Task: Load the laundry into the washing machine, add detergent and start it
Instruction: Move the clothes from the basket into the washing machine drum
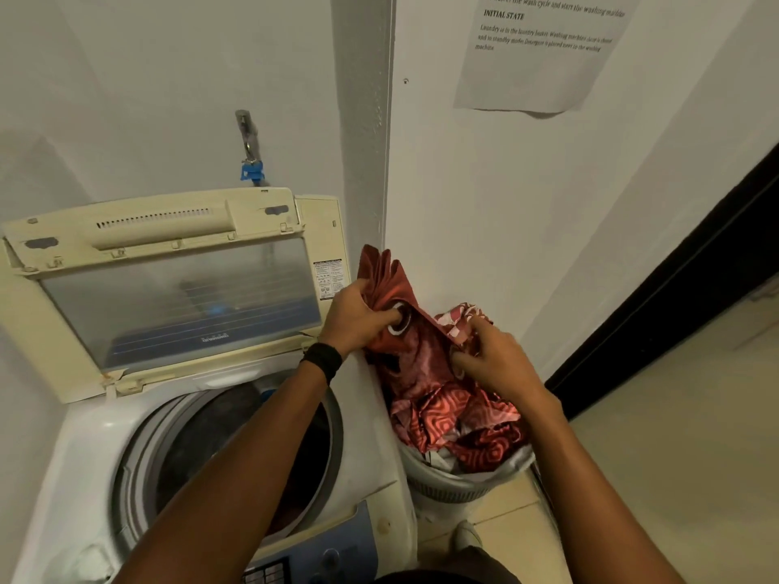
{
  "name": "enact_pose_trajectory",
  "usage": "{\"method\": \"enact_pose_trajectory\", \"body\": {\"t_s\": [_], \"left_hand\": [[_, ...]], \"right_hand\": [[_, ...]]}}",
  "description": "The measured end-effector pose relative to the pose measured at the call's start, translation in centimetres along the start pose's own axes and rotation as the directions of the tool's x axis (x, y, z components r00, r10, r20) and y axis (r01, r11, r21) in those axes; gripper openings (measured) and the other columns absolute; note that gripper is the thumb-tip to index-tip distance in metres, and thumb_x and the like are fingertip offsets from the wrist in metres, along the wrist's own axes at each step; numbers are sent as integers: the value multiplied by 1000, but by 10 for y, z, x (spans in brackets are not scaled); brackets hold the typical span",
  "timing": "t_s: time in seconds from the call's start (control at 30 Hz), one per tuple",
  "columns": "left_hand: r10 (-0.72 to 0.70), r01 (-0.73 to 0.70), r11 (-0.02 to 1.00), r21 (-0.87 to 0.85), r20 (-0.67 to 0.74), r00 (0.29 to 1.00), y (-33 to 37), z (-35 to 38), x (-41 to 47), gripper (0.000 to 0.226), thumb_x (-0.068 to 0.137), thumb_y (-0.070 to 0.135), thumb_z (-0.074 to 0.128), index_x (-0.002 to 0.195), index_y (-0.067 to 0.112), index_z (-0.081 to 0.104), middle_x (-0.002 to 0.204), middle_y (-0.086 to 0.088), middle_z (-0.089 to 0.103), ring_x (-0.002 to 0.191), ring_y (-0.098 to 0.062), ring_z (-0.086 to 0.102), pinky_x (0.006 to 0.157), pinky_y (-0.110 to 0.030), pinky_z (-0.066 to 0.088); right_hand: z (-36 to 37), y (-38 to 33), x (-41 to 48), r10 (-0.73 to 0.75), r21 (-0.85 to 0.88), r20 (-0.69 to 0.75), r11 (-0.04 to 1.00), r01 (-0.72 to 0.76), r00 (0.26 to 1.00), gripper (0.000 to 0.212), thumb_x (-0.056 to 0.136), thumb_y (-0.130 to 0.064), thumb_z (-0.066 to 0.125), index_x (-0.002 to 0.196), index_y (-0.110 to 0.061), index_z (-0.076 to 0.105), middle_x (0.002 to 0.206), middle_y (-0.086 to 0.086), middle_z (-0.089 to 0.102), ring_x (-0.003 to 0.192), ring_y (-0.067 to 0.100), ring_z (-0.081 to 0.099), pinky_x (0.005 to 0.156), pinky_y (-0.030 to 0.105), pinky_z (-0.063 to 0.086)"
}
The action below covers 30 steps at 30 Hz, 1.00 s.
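The red cloth (406, 360), gripped in the curled fingers (381, 317) of left hand (358, 314) and right hand (495, 358) above the basket (455, 493), should be gathered fully, lifted clear, then dropped into the drum (202, 436) left of them.

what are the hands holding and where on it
Both hands grip one red patterned cloth over the grey plastic laundry basket: left hand bunches its upper part, right hand pinches a fold lower down.
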<state>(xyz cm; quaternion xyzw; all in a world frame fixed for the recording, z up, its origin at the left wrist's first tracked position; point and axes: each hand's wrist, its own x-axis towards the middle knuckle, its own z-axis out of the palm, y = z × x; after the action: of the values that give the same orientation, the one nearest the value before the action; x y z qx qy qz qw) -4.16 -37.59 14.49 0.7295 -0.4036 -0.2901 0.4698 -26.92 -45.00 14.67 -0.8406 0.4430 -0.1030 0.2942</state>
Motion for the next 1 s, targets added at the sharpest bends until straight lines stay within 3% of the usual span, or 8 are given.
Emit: {"method": "enact_pose_trajectory", "body": {"t_s": [0.1, 0.2, 0.4, 0.6, 0.77, 0.87, 0.97, 1.0], "left_hand": [[-21, 23, 998, 57, -24, 999, -2, 5, -1, 47, 74, 23, 88, 115, 11, 67, 105, -3, 74, 94, -19, 72, 87, -43, 62], [-13, 13, 1000, 7, -23, 1000, 5, 18, -8, 47, 72, 27, 88, 113, 14, 68, 105, -1, 75, 95, -18, 73, 87, -44, 62], [-86, 90, 985, -148, 35, 996, 8, 32, -13, 75, 60, 52, 87, 122, 15, 70, 111, 0, 76, 103, -18, 72, 92, -45, 61], [-94, 144, 954, -264, 191, 977, 5, 21, -20, 29, 85, 17, 78, 113, 13, 73, 105, -7, 77, 102, -26, 73, 95, -47, 60], [-84, 183, 950, -254, 356, 931, 10, 14, -16, 53, 74, 32, 89, 120, 17, 69, 112, -4, 77, 105, -23, 74, 97, -43, 59], [-65, 105, 988, -115, 309, 949, 16, 21, -14, 64, 68, 44, 94, 121, 23, 65, 111, 3, 75, 103, -15, 72, 92, -34, 59], [-67, 94, 989, -113, 223, 973, 13, 29, -11, 59, 65, 36, 92, 117, 21, 67, 107, 1, 76, 100, -17, 73, 91, -41, 61], [-85, 112, 985, -134, 191, 978, 12, 31, -10, 59, 63, 39, 89, 115, 21, 69, 105, 1, 77, 99, -18, 73, 90, -42, 61]], "right_hand": [[-15, -10, 2, 91, 205, -193, 977, -51, 977, 12, 83, -22, 73, 83, -17, 62, 69, -9, 66, 65, 10, 63, 58, 23, 42], [-14, -25, 8, 167, 363, -354, 931, -30, 920, 13, 82, -24, 75, 83, -19, 63, 70, -6, 68, 64, 8, 65, 62, 29, 51], [11, -50, 7, 177, 646, -270, 762, 42, 946, 24, 90, -18, 78, 99, -2, 61, 81, 10, 73, 63, 7, 72, 55, 16, 53], [28, -45, 12, 108, 649, -233, 757, 72, 966, 16, 95, -20, 72, 99, -7, 63, 86, 5, 73, 71, 4, 69, 62, 16, 53], [26, -37, 11, 66, 724, -174, 685, 82, 983, 20, 99, -24, 67, 101, -5, 61, 91, 11, 74, 81, 19, 71, 71, 28, 59], [21, -38, 12, 106, 816, -103, 578, 23, 989, 31, 106, -30, 53, 100, 0, 60, 91, 14, 67, 80, 20, 67, 72, 32, 59], [16, -40, 13, 137, 890, -10, 454, -54, 991, 30, 106, -16, 44, 107, 6, 64, 91, 11, 61, 81, 18, 64, 79, 38, 63], [16, -40, 13, 96, 883, -4, 468, -41, 995, 27, 105, -10, 44, 108, 7, 66, 94, 11, 62, 85, 18, 66, 82, 40, 63]]}}
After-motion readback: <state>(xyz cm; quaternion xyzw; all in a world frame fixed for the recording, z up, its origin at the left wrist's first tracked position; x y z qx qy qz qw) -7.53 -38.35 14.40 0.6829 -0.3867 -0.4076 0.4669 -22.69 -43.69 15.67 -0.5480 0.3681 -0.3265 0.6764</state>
